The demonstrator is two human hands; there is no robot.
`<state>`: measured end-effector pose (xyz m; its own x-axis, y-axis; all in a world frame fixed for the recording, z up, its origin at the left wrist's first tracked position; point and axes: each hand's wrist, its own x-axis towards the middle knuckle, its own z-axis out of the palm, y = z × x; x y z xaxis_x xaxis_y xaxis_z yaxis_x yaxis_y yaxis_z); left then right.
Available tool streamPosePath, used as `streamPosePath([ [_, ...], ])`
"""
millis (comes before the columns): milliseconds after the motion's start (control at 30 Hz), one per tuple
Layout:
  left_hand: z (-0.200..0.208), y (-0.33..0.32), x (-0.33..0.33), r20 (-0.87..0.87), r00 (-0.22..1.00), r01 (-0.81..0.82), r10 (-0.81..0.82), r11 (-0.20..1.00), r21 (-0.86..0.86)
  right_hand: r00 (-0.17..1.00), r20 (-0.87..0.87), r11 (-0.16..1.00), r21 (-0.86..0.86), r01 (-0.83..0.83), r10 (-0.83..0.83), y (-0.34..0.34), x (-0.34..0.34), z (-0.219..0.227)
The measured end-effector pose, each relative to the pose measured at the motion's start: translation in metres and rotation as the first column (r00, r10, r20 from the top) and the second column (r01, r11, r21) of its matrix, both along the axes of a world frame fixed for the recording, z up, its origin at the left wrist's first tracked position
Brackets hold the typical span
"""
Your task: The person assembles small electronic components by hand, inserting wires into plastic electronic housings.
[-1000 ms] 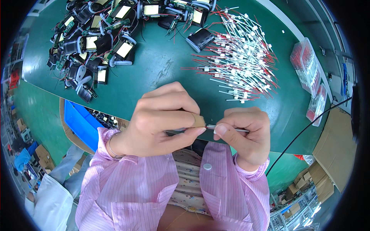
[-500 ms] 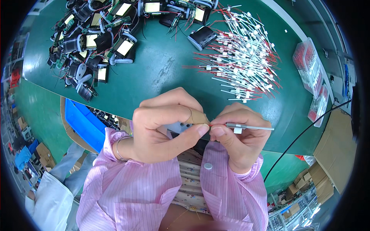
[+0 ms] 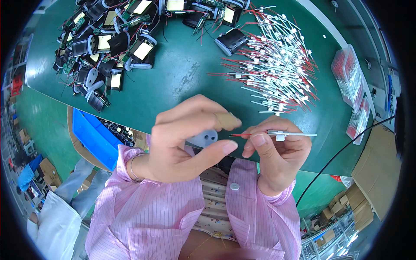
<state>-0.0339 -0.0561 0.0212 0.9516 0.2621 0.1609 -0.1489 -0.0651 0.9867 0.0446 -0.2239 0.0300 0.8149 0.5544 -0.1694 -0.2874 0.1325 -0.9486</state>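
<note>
My right hand pinches a thin wired part between thumb and fingers. The part has a silvery tube, a small white block, a white sleeve pointing right and red wire ends pointing left. Across from those wires is my left hand, its thumb and index finger apart and a tan covering on one fingertip. A grey plastic piece with round holes shows in the gap of that hand. It appears held there by the other fingers, though the grip itself is hidden.
A pile of similar white and red wired parts covers the green table at right. Black-and-grey housings with circuit boards crowd the far left. Clear plastic boxes stand at the right edge; a blue bin sits below left.
My left thumb and index finger have spread and let go of the red wire ends. My right hand has shifted slightly right with the wired part, baring its wires.
</note>
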Motion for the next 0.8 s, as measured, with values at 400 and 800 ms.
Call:
streamPosePath([
  [400,-0.0094,0.0008,-0.002,0.038,0.998,0.04,-0.039,0.999,-0.028,0.999,0.035,0.996,-0.083,-0.027,0.03,0.0013,-0.0022,0.0029],
  [800,-0.0136,-0.0044,-0.0025,0.06,0.992,0.104,-0.114,0.983,0.15,0.984,0.14,0.994,0.05,0.102,-0.108,0.0025,0.0013,-0.0048],
])
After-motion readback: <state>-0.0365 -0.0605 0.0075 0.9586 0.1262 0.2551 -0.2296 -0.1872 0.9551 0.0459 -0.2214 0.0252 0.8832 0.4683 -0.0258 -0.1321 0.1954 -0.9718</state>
